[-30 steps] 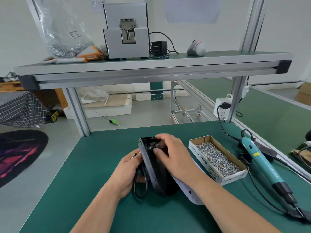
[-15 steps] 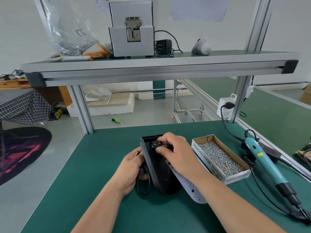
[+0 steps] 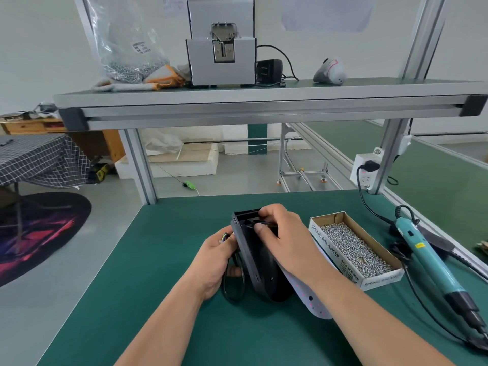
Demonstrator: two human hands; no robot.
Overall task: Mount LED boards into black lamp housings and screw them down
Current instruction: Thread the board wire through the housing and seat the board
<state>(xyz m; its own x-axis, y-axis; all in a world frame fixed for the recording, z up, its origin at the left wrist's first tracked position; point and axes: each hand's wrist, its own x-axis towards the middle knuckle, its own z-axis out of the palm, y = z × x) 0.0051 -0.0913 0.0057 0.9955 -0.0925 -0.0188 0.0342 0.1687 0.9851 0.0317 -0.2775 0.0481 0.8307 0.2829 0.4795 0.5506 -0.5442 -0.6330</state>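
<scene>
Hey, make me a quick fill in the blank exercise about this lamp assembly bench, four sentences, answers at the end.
The cardboard box right of the black lamp housing is full of ____.
The electric screwdriver lies to the ____ of that box.
The white LED board pokes out from under the ____ forearm.
The left hand grips a black cable to the ____ of the housing.
Missing words: screws, right, right, left.
</scene>
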